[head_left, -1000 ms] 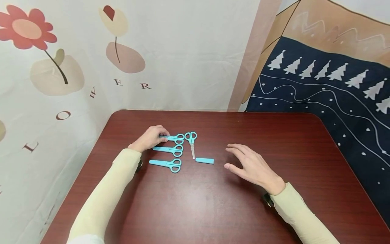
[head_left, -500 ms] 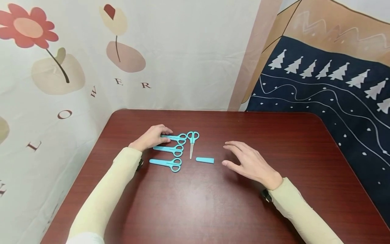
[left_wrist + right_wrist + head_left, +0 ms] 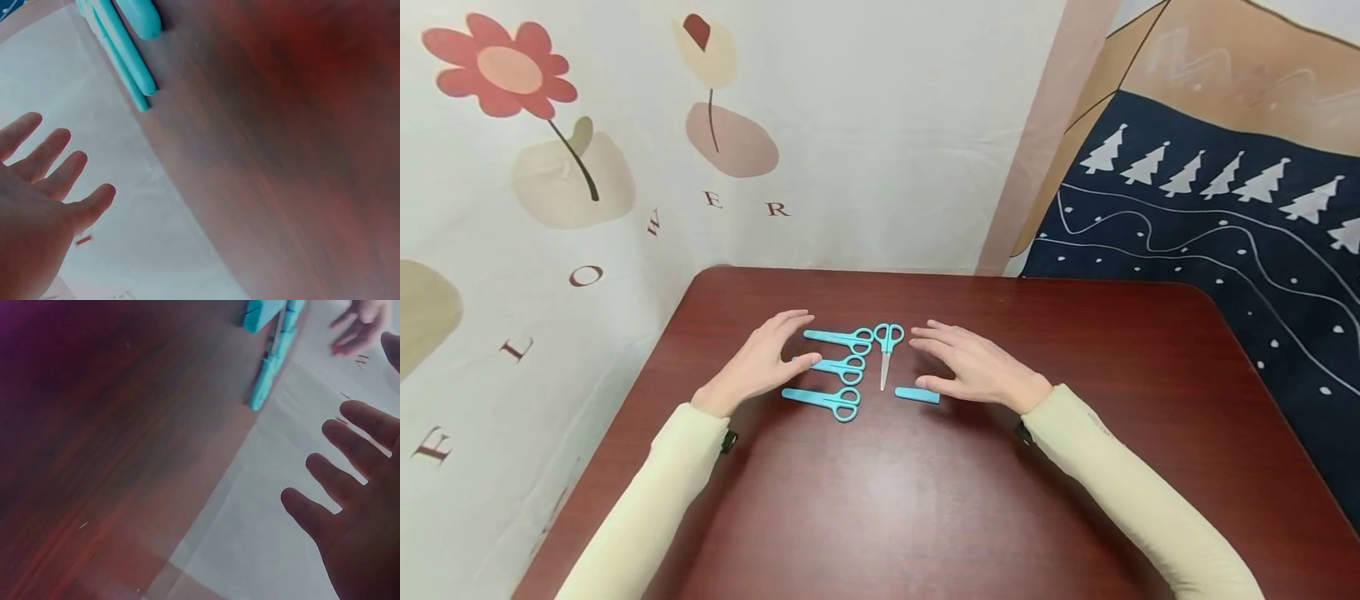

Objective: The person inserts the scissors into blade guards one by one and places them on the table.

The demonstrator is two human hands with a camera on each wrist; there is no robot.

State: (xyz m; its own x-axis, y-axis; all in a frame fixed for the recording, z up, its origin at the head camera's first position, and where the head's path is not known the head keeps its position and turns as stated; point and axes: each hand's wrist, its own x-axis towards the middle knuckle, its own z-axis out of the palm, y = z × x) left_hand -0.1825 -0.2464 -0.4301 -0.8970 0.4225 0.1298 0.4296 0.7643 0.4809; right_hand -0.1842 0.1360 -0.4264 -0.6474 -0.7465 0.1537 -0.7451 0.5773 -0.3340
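Three turquoise scissors with covered blades lie in a column in the head view: the far scissors (image 3: 827, 336), the middle scissors (image 3: 833, 367) and the near scissors (image 3: 808, 397). To their right are scissors with a bare blade (image 3: 885, 367), pointing toward me. A loose turquoise blade cover (image 3: 916, 395) lies beside that tip. My left hand (image 3: 756, 367) is spread at the left of the column, its thumb over the middle scissors' covered tip. With fingers extended, my right hand (image 3: 973, 364) hovers right of the bare scissors, thumb at the cover's edge; contact there is unclear.
Everything lies on a reddish-brown table (image 3: 880, 517). Behind it hangs a pale cloth (image 3: 880, 167) with flowers and letters. A dark blue cloth (image 3: 1150, 225) with white trees hangs at the right.
My left hand has let go of the far scissors and drawn back to the left. My right hand has moved left, up to the loose blade cover. The head view has shifted slightly.
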